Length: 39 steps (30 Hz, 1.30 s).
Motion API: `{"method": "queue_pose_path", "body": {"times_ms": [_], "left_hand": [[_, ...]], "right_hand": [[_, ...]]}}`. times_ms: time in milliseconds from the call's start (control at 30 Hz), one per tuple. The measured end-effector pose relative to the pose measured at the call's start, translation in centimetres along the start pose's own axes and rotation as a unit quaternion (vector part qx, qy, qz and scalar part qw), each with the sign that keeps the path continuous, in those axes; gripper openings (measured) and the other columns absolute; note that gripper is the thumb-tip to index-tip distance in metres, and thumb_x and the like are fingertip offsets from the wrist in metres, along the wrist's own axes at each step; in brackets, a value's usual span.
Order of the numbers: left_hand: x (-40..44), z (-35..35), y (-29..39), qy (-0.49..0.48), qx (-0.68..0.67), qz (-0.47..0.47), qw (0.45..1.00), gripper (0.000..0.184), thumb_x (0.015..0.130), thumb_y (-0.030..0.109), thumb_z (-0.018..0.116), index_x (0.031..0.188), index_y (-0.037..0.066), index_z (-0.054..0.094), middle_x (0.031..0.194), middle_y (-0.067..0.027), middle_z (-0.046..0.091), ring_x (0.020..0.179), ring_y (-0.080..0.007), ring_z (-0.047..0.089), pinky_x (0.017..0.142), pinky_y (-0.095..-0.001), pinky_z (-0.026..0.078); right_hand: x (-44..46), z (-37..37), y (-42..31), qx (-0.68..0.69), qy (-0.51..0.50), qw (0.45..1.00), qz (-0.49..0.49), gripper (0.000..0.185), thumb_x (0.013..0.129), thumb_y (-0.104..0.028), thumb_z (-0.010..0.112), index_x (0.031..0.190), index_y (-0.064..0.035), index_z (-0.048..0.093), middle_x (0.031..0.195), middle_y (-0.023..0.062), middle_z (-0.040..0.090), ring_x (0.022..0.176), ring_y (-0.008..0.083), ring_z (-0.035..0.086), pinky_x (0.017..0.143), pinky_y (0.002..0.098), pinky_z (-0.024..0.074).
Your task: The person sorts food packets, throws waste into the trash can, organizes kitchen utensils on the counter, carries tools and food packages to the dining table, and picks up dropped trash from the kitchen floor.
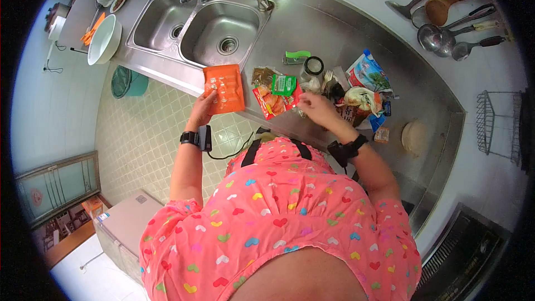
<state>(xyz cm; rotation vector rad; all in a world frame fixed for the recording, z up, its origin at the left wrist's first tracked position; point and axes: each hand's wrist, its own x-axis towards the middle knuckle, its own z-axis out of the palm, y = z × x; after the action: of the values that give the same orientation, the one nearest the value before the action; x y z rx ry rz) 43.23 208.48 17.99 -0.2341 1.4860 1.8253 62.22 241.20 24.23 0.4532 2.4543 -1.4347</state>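
left hand [204, 110] has the orange packet [227, 90], thumb on its face, fingers closed round the edge near 7 o'clock. packet's at about 11 o'clock from mid-view, by the front edge of the counter. looks light and bendy to me, slick shiny film, probably not fragile but maybe squishy inside, so i'd pinch a flat edge seam, not the middle. right hand [319, 108] is half curled at the 3 o'clock edge of the red packet [268, 105]; can't tell if it's gripping anything.

surface is a smooth steel counter [317, 29], cluttered just past the right hand. double sink [214, 14] around 11 o'clock, wooden ladle [437, 11] hanging at 2, teal bin [140, 87] near 10 on a tiled floor [150, 120].
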Motion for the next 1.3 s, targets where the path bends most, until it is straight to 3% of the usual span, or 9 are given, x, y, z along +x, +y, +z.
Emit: {"method": "queue_pose_path", "body": {"times_ms": [167, 233, 267, 400, 633, 867, 1067, 1133, 1300], "left_hand": [[2.8, 0.1, -1.2, 0.217, 0.401, 0.08, 0.886, 0.056, 0.078, 0.029, 0.066, 0.116, -0.007, 0.043, 0.105, -0.0159, 0.058, 0.092, -0.0261, 0.057, 0.076, -0.0369, 0.047], [1.1, 3.7, 1.0, 0.27, 0.64, 0.374, 0.615, 0.059, 0.073, 0.026, 0.069, 0.115, -0.006, 0.043, 0.109, -0.02, 0.053, 0.1, -0.0338, 0.051, 0.085, -0.0416, 0.042], [1.1, 5.4, 1.6, 0.172, 0.607, 0.312, 0.711, 0.065, 0.068, 0.028, 0.071, 0.12, -0.001, 0.044, 0.117, -0.0227, 0.047, 0.111, -0.0373, 0.042, 0.093, -0.0422, 0.036], [2.4, 12.4, -1.0, 0.012, 0.642, 0.377, 0.668, 0.071, 0.069, 0.038, 0.07, 0.126, 0.008, 0.041, 0.125, -0.0205, 0.042, 0.116, -0.0381, 0.039, 0.095, -0.047, 0.034], [5.4, 17.7, -4.4, 0.069, 0.72, 0.325, 0.61, 0.08, 0.061, 0.04, 0.074, 0.127, 0.012, 0.038, 0.129, -0.0128, 0.037, 0.117, -0.0322, 0.037, 0.088, -0.0565, 0.036], [11.3, 12.7, -3.9, 0.049, 0.595, 0.319, 0.736, 0.071, 0.057, 0.017, 0.076, 0.117, 0.002, 0.042, 0.106, -0.0211, 0.047, 0.101, -0.0368, 0.045, 0.087, -0.0421, 0.04], [10.2, 12.2, -2.6, 0.096, 0.544, 0.285, 0.783, 0.075, 0.059, 0.009, 0.075, 0.122, -0.004, 0.037, 0.107, -0.0216, 0.049, 0.102, -0.0342, 0.048, 0.09, -0.0371, 0.041], [11.3, 11.1, -3.4, 0.068, 0.467, 0.253, 0.845, 0.077, 0.059, 0.007, 0.074, 0.124, -0.005, 0.034, 0.11, -0.0221, 0.049, 0.103, -0.0327, 0.05, 0.09, -0.0358, 0.042], [9.6, 11.5, -2.9, 0.06, 0.384, 0.184, 0.903, 0.08, 0.06, 0.002, 0.071, 0.128, -0.006, 0.028, 0.116, -0.0232, 0.049, 0.104, -0.0285, 0.053, 0.088, -0.0332, 0.044]], "right_hand": [[0.0, 2.7, -0.4, -0.28, 0.03, 0.951, -0.125, 0.023, 0.076, -0.021, 0.057, 0.092, -0.005, 0.061, 0.102, 0.0111, 0.058, 0.099, 0.0258, 0.053, 0.085, 0.0391, 0.0414], [0.3, 3.9, 1.3, -0.385, 0.057, 0.889, -0.242, 0.02, 0.073, -0.017, 0.055, 0.088, -0.006, 0.063, 0.098, 0.0094, 0.059, 0.1, 0.0245, 0.052, 0.09, 0.0409, 0.0371], [0.3, 4.4, 2.1, -0.384, 0.056, 0.89, -0.239, 0.02, 0.073, -0.017, 0.055, 0.088, -0.006, 0.063, 0.098, 0.0094, 0.059, 0.1, 0.0245, 0.052, 0.09, 0.0409, 0.0371], [0.0, 5.3, 5.1, -0.437, 0.051, 0.86, -0.257, 0.017, 0.071, -0.016, 0.053, 0.081, -0.0088, 0.065, 0.092, 0.0076, 0.059, 0.1, 0.0229, 0.05, 0.094, 0.0426, 0.0329], [-1.8, 4.1, 5.8, -0.445, 0.104, 0.871, -0.179, 0.013, 0.07, -0.015, 0.054, 0.074, -0.009, 0.065, 0.086, 0.0064, 0.059, 0.096, 0.0223, 0.051, 0.095, 0.0419, 0.0325], [-1.9, 4.6, 5.5, -0.387, 0.153, 0.892, -0.177, 0.012, 0.071, -0.015, 0.056, 0.077, -0.0078, 0.064, 0.083, 0.0072, 0.059, 0.092, 0.0238, 0.053, 0.091, 0.0411, 0.0361], [0.4, 6.6, 5.2, 0.02, 0.154, 0.987, -0.043, 0.02, 0.076, -0.018, 0.061, 0.091, -0.0045, 0.058, 0.088, 0.008, 0.06, 0.086, 0.025, 0.057, 0.07, 0.038, 0.0486], [0.7, 6.2, 3.6, 0.346, 0.004, 0.917, 0.199, 0.027, 0.083, -0.023, 0.06, 0.102, -0.0036, 0.055, 0.1, 0.0071, 0.059, 0.082, 0.018, 0.06, 0.064, 0.0305, 0.0505], [2.5, 7.2, 3.5, 0.573, -0.013, 0.778, 0.258, 0.026, 0.084, -0.024, 0.059, 0.102, -0.0053, 0.054, 0.095, 0.0068, 0.06, 0.075, 0.0163, 0.061, 0.062, 0.027, 0.0499]]}}
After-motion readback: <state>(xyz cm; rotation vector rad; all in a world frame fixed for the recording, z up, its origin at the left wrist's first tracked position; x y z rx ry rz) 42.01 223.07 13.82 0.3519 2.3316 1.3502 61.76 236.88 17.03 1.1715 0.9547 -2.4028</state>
